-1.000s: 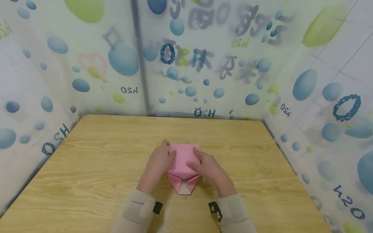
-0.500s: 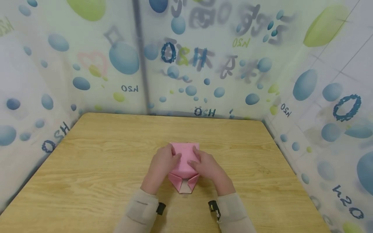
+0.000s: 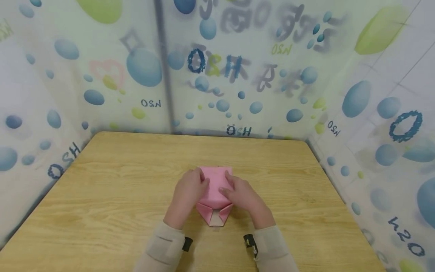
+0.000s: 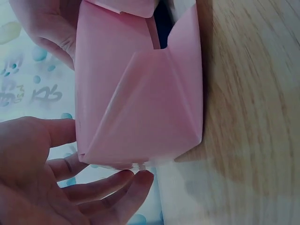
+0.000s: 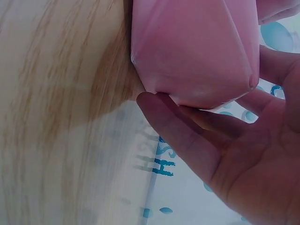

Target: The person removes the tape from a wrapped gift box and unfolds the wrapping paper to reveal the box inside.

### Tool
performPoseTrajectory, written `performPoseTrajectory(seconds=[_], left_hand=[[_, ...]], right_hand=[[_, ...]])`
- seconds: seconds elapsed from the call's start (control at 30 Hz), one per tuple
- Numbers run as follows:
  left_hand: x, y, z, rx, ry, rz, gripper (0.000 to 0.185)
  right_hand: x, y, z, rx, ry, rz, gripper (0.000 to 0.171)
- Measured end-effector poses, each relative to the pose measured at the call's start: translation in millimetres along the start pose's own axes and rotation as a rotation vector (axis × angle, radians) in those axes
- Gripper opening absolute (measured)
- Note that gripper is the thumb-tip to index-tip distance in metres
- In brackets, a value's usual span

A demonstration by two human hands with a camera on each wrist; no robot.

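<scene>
Just below the centre of the head view, a pink package point(image 3: 216, 193) is resting on the wooden table point(image 3: 102, 211); the left hand point(image 3: 189, 186) and right hand point(image 3: 242, 192) are gripping its sides.

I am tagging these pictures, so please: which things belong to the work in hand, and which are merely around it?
Work in hand:
pink-wrapped package
left fingers
right fingers

Merely around:
wooden table
bubble-patterned walls
black wrist straps
</scene>
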State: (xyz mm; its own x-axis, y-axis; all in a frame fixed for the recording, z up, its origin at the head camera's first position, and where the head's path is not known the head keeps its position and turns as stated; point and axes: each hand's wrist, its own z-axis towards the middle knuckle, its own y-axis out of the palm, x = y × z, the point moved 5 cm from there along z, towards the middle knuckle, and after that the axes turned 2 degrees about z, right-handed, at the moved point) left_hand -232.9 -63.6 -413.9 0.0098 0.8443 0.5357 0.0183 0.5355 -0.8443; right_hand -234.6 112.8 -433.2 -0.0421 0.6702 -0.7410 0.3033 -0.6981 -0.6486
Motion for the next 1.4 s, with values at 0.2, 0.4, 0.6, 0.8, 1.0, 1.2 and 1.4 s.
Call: performPoseTrajectory(seconds=[0.2, 0.4, 0.6, 0.8, 1.0, 1.2, 1.4], left_hand=[[0.5, 1.6, 1.7, -0.033, -0.021, -0.023, 0.022], [4.6, 0.1, 2.0, -0.048, 0.001, 0.003, 0.015], [15.1, -0.7, -2.7, -0.039, 0.034, 0.056, 0.017], [18.0, 4.8, -5.0, -0.025, 0.019, 0.146, 0.024], [16.9, 6.0, -3.7, -0.008, 0.026, 0.183, 0.028], [16.9, 2.4, -1.4, -0.005, 0.057, 0.184, 0.036], [15.2, 1.2, 0.8, -0.034, 0.065, 0.150, 0.027]], right_hand=[[1.3, 0.6, 2.2, -0.003, 0.000, -0.007, 0.068], [1.5, -0.4, 3.3, -0.001, -0.008, -0.015, 0.068], [0.2, -1.8, 1.7, 0.003, 0.002, -0.018, 0.068], [-1.5, -1.3, 1.1, 0.001, -0.012, -0.029, 0.068], [-2.0, -0.7, 1.1, -0.005, -0.013, -0.030, 0.068], [-1.8, -0.9, 1.4, -0.026, 0.006, -0.025, 0.068], [-2.7, -2.3, 1.5, -0.023, 0.004, -0.025, 0.068]])
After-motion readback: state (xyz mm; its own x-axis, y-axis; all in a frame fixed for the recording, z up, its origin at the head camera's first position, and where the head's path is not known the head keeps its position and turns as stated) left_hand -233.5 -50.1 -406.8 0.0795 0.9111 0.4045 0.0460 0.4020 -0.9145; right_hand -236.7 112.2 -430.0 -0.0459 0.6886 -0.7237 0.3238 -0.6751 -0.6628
